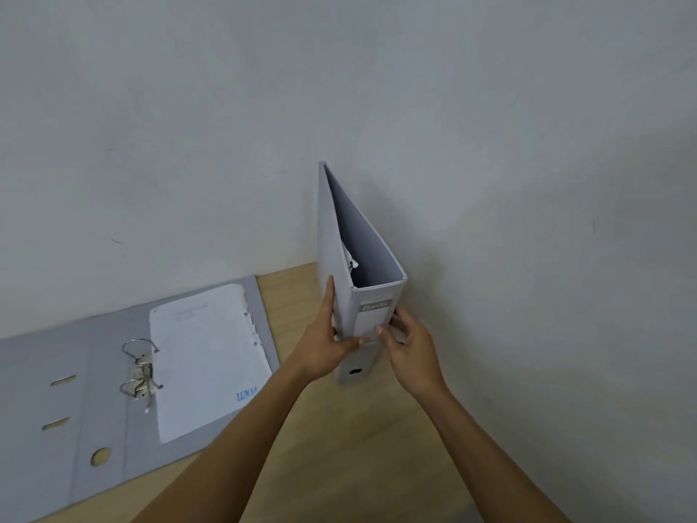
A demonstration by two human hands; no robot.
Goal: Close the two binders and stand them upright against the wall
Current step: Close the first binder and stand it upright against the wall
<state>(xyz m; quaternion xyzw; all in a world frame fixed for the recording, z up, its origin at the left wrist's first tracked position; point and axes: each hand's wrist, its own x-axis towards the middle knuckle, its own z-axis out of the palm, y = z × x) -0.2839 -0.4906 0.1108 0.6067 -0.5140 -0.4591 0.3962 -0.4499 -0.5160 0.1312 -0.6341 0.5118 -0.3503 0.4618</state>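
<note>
A closed grey binder [371, 313] stands upright on the wooden table, its far edge against the wall and its labelled spine facing me. My left hand [328, 343] grips its left cover and spine. On the other side, my right hand [409, 343] holds the lower spine. A second grey binder [102, 379] lies open and flat at the left, its far edge at the wall. Its metal rings are open in the middle, and a white sheet with blue lettering rests on its right half.
A plain pale wall [490, 164] fills the back and the right side. The light wooden table [339, 447] runs from the wall toward me, with bare wood between the two binders and below my forearms.
</note>
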